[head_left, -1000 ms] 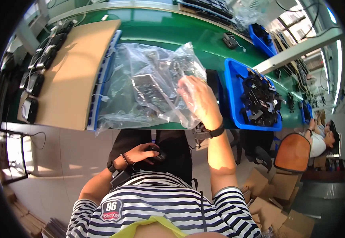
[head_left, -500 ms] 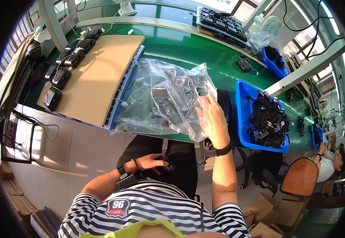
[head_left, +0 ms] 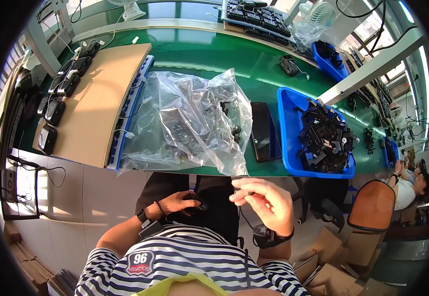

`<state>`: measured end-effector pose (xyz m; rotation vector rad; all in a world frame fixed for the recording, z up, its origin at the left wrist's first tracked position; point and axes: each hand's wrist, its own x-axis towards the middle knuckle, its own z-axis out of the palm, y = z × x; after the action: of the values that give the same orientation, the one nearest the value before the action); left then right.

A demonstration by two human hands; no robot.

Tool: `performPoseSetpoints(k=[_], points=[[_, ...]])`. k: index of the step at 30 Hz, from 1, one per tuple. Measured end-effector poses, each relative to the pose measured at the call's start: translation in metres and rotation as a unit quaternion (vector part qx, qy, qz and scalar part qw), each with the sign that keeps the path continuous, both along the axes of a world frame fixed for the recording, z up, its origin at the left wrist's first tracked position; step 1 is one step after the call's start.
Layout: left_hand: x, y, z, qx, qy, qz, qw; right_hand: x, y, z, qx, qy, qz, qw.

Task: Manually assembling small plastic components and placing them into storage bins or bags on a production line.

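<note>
My left hand [head_left: 175,203] is closed around a rounded black plastic part [head_left: 198,201] over my lap. Just past the table's front edge, my right hand [head_left: 270,201] is raised with thumb and fingers drawn together. Something small and dark may sit between those fingertips, too small to name. Beyond that hand lies a crumpled clear plastic bag [head_left: 185,116] on the green table, with dark small parts inside. A flat, dark rectangular object [head_left: 263,132], like a phone, rests between the bag and a blue bin [head_left: 284,130].
Black plastic pieces [head_left: 327,140] fill the blue bin. At left, cardboard [head_left: 93,106] carries several rounded black devices [head_left: 54,111] with white-plugged cables. A single black device [head_left: 288,65] lies farther back. A metal post [head_left: 372,69] slants over the right side. Another person [head_left: 406,190] sits far right.
My right hand has left the plastic bag and come back toward me, over the table's front edge. The flat dark object is now uncovered. My left hand keeps its hold.
</note>
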<state>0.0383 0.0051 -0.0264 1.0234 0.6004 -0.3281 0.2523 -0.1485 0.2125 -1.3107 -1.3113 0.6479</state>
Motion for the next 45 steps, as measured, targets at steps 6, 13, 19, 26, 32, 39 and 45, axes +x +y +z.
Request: performPoseSetpoints(k=[6, 13, 19, 26, 32, 39, 45], points=[[0.009, -0.001, 0.011, 0.010, 0.008, -0.022, 1.000, -0.008, -0.029, -0.076, -0.218, 0.174, 0.076, 0.957], [0.011, -0.004, 0.014, 0.029, 0.015, -0.011, 0.999, -0.030, -0.018, -0.170, -0.247, 0.250, 0.087, 0.932], [0.002, -0.012, 0.013, 0.002, 0.016, 0.026, 1.000, -0.034, -0.014, -0.168, -0.280, 0.199, 0.079, 0.936], [0.002, -0.012, 0.018, -0.056, 0.011, 0.061, 0.996, -0.032, -0.018, -0.164, -0.231, 0.196, 0.000, 0.953], [0.003, -0.012, 0.021, 0.069, 0.001, 0.005, 0.998, -0.022, -0.021, -0.152, -0.333, 0.130, -0.036, 0.933], [0.006, -0.014, 0.023, 0.219, -0.036, -0.076, 0.972, -0.029, -0.023, -0.170, -0.212, 0.014, -0.004, 0.977], [0.011, -0.020, 0.025, 0.214, -0.023, -0.080, 0.973, -0.033, -0.028, -0.172, -0.216, -0.035, -0.017, 0.976]])
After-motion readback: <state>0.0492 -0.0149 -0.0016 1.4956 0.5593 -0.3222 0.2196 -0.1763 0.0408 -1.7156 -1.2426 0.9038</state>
